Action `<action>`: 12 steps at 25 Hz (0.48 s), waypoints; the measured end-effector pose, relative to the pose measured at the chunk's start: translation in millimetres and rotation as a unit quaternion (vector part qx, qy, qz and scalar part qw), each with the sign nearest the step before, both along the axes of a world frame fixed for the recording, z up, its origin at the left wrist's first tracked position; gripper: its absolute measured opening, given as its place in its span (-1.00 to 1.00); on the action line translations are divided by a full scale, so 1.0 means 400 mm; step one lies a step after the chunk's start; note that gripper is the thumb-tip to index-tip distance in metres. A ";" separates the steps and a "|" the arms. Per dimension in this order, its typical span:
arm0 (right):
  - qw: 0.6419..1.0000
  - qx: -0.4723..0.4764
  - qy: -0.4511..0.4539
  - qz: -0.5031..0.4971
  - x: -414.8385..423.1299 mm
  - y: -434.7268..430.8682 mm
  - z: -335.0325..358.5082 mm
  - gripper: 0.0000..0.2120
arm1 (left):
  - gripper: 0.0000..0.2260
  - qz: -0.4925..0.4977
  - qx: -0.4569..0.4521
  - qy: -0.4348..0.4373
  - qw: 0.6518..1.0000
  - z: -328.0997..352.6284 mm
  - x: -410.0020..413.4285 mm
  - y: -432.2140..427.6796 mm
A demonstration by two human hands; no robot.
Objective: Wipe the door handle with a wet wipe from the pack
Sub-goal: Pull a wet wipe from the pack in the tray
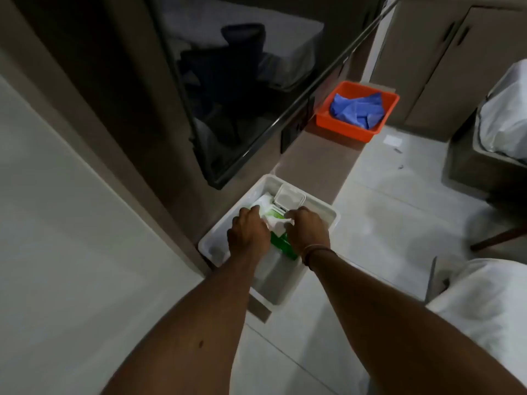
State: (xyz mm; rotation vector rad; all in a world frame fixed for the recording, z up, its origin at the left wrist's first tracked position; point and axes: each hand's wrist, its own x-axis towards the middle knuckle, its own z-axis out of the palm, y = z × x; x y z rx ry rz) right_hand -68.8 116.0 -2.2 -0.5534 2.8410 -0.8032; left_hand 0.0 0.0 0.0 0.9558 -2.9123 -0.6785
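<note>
A: Where's the pack?

B: The pack (281,243), green and white, lies inside the white bin (328,213) on the ledge (310,163). Its flip lid (289,198) stands open at the far end of the bin.

A: And the hands?

B: Both are down in the bin, over the pack. The left hand (249,233) rests on the pack's left side with its fingers curled downward; I can't tell whether it truly grips the pack or only presses on it. The right hand (308,230) is on the pack's right side, fingers bent, pinching a white wipe (276,222).

A: Is the wipe out of the pack?

B: It is bunched between the two hands, just this side of the open lid. Whether it has come fully free of the pack I cannot tell.

A: Anything else near the bin?

B: Farther along the ledge from the bin sits an orange tray (346,129) holding a blue cloth (358,109). A dark glass panel (228,95) stands to the left of the bin. There is a thin band (312,248) on the right wrist.

A: The door handle?

B: I can't pick it out from here.
</note>
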 end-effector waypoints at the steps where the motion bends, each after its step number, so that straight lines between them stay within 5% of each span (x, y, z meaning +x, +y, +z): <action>1: 1.000 0.009 -0.010 0.011 -0.017 -0.005 -0.009 -0.74 | -0.53 0.011 0.018 -0.009 1.000 -0.009 -0.023 -0.008; 6: 0.992 0.092 -0.012 0.087 -0.050 -0.006 -0.030 -0.68 | -0.67 -0.018 0.059 -0.022 0.998 -0.041 -0.063 -0.014; 12: 0.997 0.047 -0.008 0.069 -0.073 -0.002 -0.040 -0.79 | -0.78 0.010 0.084 0.005 0.996 -0.050 -0.077 -0.031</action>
